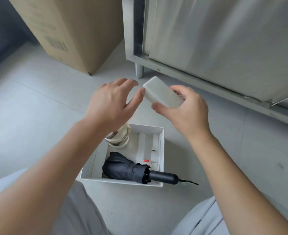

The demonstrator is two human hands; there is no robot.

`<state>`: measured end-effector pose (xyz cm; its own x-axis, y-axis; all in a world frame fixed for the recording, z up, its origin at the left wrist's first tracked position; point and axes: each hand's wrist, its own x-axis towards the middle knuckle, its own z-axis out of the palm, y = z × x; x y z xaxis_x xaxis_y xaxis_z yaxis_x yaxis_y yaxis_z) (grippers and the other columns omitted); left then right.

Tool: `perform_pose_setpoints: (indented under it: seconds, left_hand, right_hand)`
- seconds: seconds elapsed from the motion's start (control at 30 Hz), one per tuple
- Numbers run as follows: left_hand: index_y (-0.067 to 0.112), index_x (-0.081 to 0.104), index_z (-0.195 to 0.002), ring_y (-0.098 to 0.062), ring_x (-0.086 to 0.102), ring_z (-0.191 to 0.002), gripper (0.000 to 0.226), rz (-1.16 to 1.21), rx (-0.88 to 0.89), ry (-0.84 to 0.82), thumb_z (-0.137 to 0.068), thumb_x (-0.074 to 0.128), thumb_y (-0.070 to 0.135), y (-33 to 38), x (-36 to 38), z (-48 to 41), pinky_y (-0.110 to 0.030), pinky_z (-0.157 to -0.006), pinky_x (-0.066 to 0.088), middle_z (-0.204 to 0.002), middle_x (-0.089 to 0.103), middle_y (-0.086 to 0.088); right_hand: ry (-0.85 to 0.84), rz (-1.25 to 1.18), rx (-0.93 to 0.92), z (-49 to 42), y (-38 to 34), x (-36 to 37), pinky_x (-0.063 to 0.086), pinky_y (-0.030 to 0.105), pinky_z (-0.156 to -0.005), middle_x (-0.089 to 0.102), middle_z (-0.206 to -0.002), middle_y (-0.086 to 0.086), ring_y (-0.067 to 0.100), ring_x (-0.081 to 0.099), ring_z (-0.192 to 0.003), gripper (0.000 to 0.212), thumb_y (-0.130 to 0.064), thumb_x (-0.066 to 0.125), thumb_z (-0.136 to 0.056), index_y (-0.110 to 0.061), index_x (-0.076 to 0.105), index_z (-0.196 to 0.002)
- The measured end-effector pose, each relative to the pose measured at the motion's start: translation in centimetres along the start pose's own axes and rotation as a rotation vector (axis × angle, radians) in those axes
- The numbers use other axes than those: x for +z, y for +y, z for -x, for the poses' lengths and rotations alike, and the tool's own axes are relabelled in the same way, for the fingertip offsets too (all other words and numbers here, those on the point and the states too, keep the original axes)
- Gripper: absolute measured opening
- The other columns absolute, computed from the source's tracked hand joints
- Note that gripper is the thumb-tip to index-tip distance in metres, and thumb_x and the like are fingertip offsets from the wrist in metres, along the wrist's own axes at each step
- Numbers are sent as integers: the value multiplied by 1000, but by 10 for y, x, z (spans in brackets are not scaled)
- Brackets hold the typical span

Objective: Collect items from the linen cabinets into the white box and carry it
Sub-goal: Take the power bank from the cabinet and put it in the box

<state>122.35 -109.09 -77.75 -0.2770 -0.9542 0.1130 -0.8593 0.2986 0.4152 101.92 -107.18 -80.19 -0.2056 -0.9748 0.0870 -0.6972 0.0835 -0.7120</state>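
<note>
Nearest, at the bottom edge of the frame, pale grey trousers (75, 214) are cut off on both sides. Just beyond them the white box (119, 181) sits on the floor (38, 107) at lower centre. A folded dark umbrella (121, 168) lies in it, its black handle (163, 178) jutting over the box's lower right corner. Cream tape rolls (121, 139) stand at the box's upper left, partly hidden by the left forearm. Flat white packets line the right side, one with a small red tab (146, 160) too small to read.

Above the box the left hand (112, 106) hovers with its fingers (128, 83) straight and spread, holding nothing, the thumb tip right by the white case (162, 94). The right hand (185, 114) grips that case, thumb underneath and fingers curled over its far end; no label shows on it.

Farther off, a metal cabinet (224, 39) fills the upper right of the frame. A cardboard carton (72, 31) stands at upper left, bearing a barcode (56, 44) and blurred, unreadable print.
</note>
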Motion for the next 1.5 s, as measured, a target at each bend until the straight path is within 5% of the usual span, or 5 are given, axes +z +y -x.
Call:
perform_pose_setpoints:
  seconds: [0.37,0.63,0.9,1.13,1.5]
  left_hand:
    - [19,61,-126,-25,64,-103,52,-19,-28,-53,-101,32,54,-19,2,24,-40,-87,47,-121,66,0]
    - [21,61,-126,-26,64,-102,50,-48,-30,-77,-101,33,54,-32,0,45,-38,-87,46,-121,66,2]
    - [19,57,-131,-23,62,-108,51,-36,8,-166,-100,33,52,-28,10,59,-40,-94,43,-124,64,1]
    - [20,55,-132,-25,64,-103,49,51,-20,-54,-100,36,51,-30,4,52,-41,-89,45,-120,65,-1]
    - [20,54,-133,-23,62,-104,51,-21,38,-170,-101,30,53,-31,16,56,-41,-92,43,-118,64,1]
  right_hand:
    - [-22,30,-71,8,6,8,48,32,-84,66,-108,-12,14,59,-104,67,-63,82,-63,-28,68,-119]
    - [-264,313,-130,16,47,21,37,31,-77,64,-104,-13,16,54,-97,70,-70,81,-58,-32,68,-115]
    - [-561,613,-259,46,100,73,37,33,-96,60,-125,-9,18,47,-116,76,-67,76,-69,-29,59,-132]
    - [-547,816,-370,49,113,109,31,33,-99,55,-125,-11,18,45,-118,65,-60,72,-75,-28,58,-129]
    - [-580,654,-342,45,133,107,27,28,-105,52,-137,-8,16,44,-130,65,-48,75,-80,-24,56,-137]
